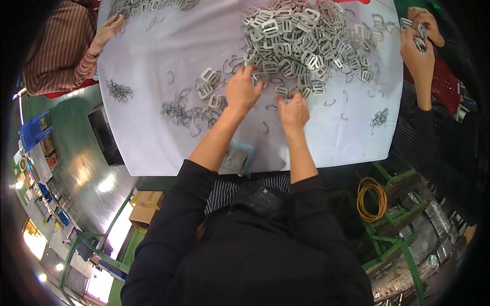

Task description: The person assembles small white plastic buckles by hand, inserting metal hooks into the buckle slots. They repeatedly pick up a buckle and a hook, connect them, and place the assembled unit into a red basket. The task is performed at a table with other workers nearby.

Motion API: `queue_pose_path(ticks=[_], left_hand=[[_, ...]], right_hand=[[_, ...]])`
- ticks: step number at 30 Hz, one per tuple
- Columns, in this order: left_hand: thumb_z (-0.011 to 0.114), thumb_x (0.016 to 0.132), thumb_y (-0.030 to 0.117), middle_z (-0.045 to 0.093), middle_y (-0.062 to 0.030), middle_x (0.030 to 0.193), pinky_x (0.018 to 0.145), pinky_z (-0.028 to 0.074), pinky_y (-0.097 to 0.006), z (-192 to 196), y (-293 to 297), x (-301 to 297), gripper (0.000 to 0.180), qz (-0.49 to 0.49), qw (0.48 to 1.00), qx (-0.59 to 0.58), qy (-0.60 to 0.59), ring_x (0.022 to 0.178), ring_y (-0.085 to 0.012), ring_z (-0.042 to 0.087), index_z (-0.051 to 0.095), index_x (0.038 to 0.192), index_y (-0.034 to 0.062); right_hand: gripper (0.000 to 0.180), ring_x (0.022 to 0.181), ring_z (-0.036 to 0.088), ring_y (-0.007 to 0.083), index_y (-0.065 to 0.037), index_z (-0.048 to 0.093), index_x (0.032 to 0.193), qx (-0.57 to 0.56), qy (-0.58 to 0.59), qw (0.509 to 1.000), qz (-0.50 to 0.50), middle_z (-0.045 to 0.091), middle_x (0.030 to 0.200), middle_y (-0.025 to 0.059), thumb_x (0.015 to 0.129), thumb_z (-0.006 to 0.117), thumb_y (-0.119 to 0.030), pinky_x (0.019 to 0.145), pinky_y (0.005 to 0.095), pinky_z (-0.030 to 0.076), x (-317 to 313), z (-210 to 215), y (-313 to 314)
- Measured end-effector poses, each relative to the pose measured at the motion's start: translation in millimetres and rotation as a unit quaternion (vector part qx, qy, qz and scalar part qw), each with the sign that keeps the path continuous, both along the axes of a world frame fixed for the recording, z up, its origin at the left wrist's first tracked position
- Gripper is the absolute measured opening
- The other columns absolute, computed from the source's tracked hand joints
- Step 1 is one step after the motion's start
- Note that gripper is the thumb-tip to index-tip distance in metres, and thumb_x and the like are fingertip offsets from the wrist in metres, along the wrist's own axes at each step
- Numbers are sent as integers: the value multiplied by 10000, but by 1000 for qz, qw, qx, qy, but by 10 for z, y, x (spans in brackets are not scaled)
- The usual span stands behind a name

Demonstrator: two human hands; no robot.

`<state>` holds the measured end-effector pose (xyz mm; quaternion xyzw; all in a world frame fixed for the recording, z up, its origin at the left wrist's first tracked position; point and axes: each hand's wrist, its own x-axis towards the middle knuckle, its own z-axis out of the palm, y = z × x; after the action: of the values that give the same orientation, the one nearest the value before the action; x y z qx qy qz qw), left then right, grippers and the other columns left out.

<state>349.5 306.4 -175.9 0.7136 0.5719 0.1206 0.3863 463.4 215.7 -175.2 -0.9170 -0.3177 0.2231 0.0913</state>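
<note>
A: Head view first — where are the hands?

B: Both over the white table (pixel 153 61), at the near edge of the buckle heap (pixel 301 41). The left hand (pixel 242 91) lies palm down, fingers curled onto loose buckles just left of the heap; whether it actually grips one I cannot tell. The right hand (pixel 292 111) is closed, fingertips pinched on something small just below the heap — too small to name.

A: And the wire clips?

B: A dark tangle of clips (pixel 178 111) lies left of the heap, with single ones scattered all round it.

A: What could go wrong?

B: My guess — the heap is loose and tall, so a sweep of a wrist could push buckles into the clips and mix them, or send pieces off the near table edge. The tangled clips could also come up in a bunch instead of singly.

A: Others nearby?

B: A hand (pixel 108 28) in a striped sleeve far left of the heap, and two hands (pixel 418 38) right of it holding buckles.

A: Packages or signs?

B: A clear bag (pixel 237 158) with grey contents hangs at the table edge below the heap. Brown cardboard boxes (pixel 145 206) sit on the floor, below and left. A blue crate (pixel 33 130) stands far left. No sign is readable.
</note>
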Motion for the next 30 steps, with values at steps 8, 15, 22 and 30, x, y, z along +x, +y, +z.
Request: queue_pose_path(ticks=[8, 15, 22, 30], left_hand=[[686, 704, 212, 580, -80, 904, 714, 459, -384, 9, 47, -365, 229, -91, 990, -17, 106, 841, -268, 573, 572, 866, 97], [678, 728, 208, 544, -29, 714, 624, 397, -273, 88, 139, -807, 208, -10, 990, -130, -55, 679, -138, 501, 567, 800, 49], [679, 760, 208, 504, 37, 656, 574, 364, -211, 403, 926, -478, 201, 85, 963, -154, -203, 605, -62, 425, 579, 800, 39], [643, 741, 319, 639, -162, 801, 702, 472, -365, 960, 2817, 1064, 333, 27, 985, 119, -124, 771, -283, 619, 621, 867, 11]], right_hand=[[337, 840, 589, 303, -80, 519, 949, 159, 144, 960, 180, 604, 853, 82, 684, 714, -153, 696, 393, 450, 140, 20, 336], [423, 918, 568, 299, -130, 517, 1016, 109, -1, 966, 233, 588, 973, 95, 654, 736, -132, 703, 390, 446, 209, -78, 709], [259, 804, 589, 272, -62, 577, 857, 112, 213, 959, 152, 616, 831, 108, 655, 713, -150, 714, 348, 443, 337, 242, 1032], [378, 842, 583, 341, -37, 579, 960, 281, 73, 951, 109, 608, 839, 183, 724, 663, -320, 726, 392, 445, 1148, 996, 2954]])
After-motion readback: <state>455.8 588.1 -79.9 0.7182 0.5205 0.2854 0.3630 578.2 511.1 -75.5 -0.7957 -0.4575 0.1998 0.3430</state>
